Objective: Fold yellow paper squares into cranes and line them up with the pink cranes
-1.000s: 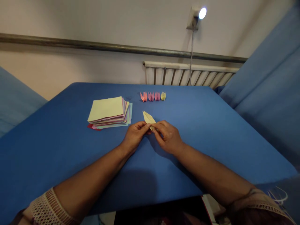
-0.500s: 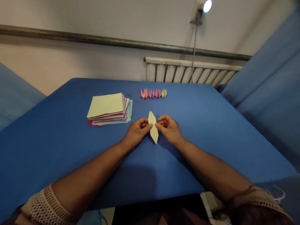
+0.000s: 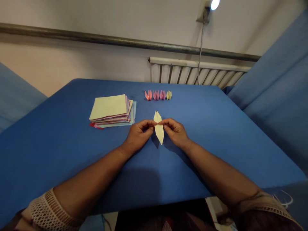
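Observation:
A pale yellow folded paper (image 3: 159, 133), long and pointed at both ends, is held just above the blue table between my two hands. Its far end splits into two narrow points. My left hand (image 3: 140, 133) pinches its left edge, the index fingertip lying on the paper's face. My right hand (image 3: 176, 131) grips the right edge, and its index fingertip meets the left one near the middle of the paper. Beyond my hands stands a row of small folded paper figures: an orange-pink one (image 3: 148, 95), two purple-pink ones (image 3: 156, 95) and a yellow one (image 3: 169, 95).
A stack of coloured paper sheets (image 3: 109, 107), yellow on top, lies to the left on the blue table (image 3: 211, 128). Behind the table are a wall rail (image 3: 108, 41), a radiator (image 3: 183, 62) and a hanging cord (image 3: 200, 48). Blue curtains (image 3: 276, 70) flank both sides.
My index fingers have come over onto the paper's face, while the thumbs have left its middle for the edges. The paper has shifted slightly away from me.

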Motion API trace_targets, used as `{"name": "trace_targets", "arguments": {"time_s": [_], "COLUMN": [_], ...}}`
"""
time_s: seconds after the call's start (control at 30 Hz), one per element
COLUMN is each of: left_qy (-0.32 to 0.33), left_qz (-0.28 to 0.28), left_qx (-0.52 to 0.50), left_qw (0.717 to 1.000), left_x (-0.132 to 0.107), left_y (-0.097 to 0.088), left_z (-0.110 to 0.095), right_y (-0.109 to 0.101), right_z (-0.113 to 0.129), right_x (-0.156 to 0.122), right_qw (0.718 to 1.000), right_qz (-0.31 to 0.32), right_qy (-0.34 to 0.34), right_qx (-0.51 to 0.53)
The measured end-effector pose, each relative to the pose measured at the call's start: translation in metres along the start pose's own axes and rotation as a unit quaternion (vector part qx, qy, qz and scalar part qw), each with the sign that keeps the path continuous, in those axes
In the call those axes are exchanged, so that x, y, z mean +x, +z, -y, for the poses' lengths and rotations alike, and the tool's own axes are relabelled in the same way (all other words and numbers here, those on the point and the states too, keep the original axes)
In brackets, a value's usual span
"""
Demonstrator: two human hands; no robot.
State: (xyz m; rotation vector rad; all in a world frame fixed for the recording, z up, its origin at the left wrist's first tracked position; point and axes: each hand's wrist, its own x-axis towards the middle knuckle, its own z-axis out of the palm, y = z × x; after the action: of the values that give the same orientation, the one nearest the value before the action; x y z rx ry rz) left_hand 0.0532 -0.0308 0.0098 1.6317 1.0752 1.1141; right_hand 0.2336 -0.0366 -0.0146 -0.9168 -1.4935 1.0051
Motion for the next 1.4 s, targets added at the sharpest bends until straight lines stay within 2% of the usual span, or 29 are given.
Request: {"name": "trace_targets", "arguments": {"time_s": [0.2, 0.37, 0.43, 0.53, 0.67, 0.9, 1.07, 1.23, 1.4], "left_qy": [-0.001, -0.018, -0.032, -0.076, -0.114, -0.12, -0.137, -0.123, -0.127], "left_qz": [0.002, -0.035, -0.048, -0.044, -0.019, -0.046, -0.004, 0.024, 0.003], "left_qx": [-0.019, 0.005, -0.015, -0.065, -0.078, -0.107, -0.118, -0.127, -0.119], "left_qw": [1.0, 0.999, 0.998, 0.994, 0.99, 0.986, 0.984, 0.984, 0.985], "left_x": [0.001, -0.002, -0.004, -0.004, -0.002, -0.001, -0.003, -0.004, -0.004], "left_y": [0.0, 0.005, 0.007, 0.008, 0.007, 0.009, 0.008, 0.008, 0.011], "left_z": [0.002, -0.001, -0.004, -0.008, -0.007, -0.007, -0.014, -0.013, -0.01], "right_y": [0.0, 0.009, 0.011, 0.01, 0.008, 0.011, 0.013, 0.012, 0.011], "right_z": [0.003, 0.005, 0.007, 0.01, 0.012, 0.014, 0.02, 0.026, 0.026], "right_x": [0.001, 0.002, 0.003, 0.005, 0.006, 0.001, -0.003, -0.004, -0.005], "right_qw": [1.0, 0.995, 0.99, 0.985, 0.985, 0.99, 0.983, 0.986, 0.988], "right_qz": [-0.001, -0.067, -0.082, -0.065, -0.028, -0.013, 0.012, 0.008, 0.003], "right_qy": [-0.027, 0.044, 0.066, 0.102, 0.133, 0.119, 0.161, 0.148, 0.144], "right_qx": [0.007, 0.061, 0.089, 0.125, 0.108, 0.078, 0.09, 0.08, 0.058]}}
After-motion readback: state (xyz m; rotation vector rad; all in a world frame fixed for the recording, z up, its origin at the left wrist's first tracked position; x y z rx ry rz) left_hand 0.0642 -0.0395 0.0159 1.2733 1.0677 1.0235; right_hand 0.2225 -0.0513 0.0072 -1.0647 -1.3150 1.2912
